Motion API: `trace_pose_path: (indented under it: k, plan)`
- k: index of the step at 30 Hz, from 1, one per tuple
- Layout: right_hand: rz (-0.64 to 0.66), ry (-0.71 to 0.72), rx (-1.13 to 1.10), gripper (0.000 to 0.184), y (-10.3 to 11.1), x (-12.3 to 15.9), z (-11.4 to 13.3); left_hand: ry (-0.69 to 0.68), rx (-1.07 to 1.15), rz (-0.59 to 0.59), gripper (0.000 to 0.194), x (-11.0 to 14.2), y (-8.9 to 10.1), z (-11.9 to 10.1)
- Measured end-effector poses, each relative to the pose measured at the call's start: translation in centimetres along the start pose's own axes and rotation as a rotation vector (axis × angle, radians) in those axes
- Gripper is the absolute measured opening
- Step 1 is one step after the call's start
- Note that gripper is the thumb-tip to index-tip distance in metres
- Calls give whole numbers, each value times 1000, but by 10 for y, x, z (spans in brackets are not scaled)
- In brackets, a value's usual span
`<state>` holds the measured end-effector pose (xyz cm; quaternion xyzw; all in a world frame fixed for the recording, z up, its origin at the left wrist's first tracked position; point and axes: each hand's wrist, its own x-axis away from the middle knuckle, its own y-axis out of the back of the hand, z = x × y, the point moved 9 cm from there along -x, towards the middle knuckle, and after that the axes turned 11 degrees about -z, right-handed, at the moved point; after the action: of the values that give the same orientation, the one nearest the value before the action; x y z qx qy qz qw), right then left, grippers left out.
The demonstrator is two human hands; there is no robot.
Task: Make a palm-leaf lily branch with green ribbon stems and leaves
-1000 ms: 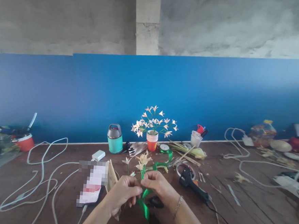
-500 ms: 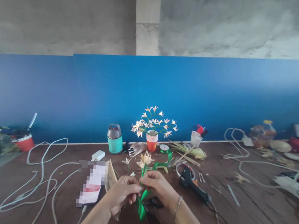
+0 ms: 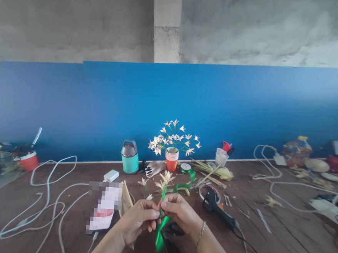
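A pale artificial flower (image 3: 165, 179) on a green-wrapped stem stands upright between my two hands. My left hand (image 3: 138, 218) pinches the stem low down between thumb and fingers. Just above and to the right, my right hand (image 3: 182, 211) is closed on the same stem, its thumb and fingertips together. A loose length of green ribbon (image 3: 160, 237) hangs below my fingers. Dark-handled scissors (image 3: 176, 230) lie beneath my right hand, partly covered by it. Another single pale flower (image 3: 143, 182) shows behind my left hand.
Behind my hands stands a red-and-white cup (image 3: 171, 163) of similar flowers, with a green ribbon roll (image 3: 185, 167) beside it. A black glue gun (image 3: 218, 209) lies at right. A phone (image 3: 104, 212), white cables (image 3: 49, 187) and a teal flask (image 3: 129, 160) are at left.
The flower has turned slightly, and its stem leans a little more to the right. Both hands stay closed on it in nearly the same place.
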<state>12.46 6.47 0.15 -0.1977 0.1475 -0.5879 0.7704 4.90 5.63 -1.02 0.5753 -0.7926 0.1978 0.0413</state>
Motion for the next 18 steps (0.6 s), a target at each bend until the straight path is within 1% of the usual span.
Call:
trace_pose_path:
  k: [5,8,10,13,16,18]
  plan:
    - [-38,27,125,27,3,-2,1,-28,-203,-35,14,-1,4,-1]
    - [-76,55,250,33,7,-4,3,-71,-326,-108,13,-3,9,-3]
    - [-107,63,333,38,10,-6,4,-99,-364,-162,12,-3,12,-5]
    - [-144,65,412,41,15,-6,6,-73,-326,-177,12,-4,13,-2]
    - [-123,72,452,42,14,-6,6,-13,-241,-125,13,-3,9,1]
    - [-104,77,475,43,12,-6,6,8,-223,-111,13,-3,9,2]
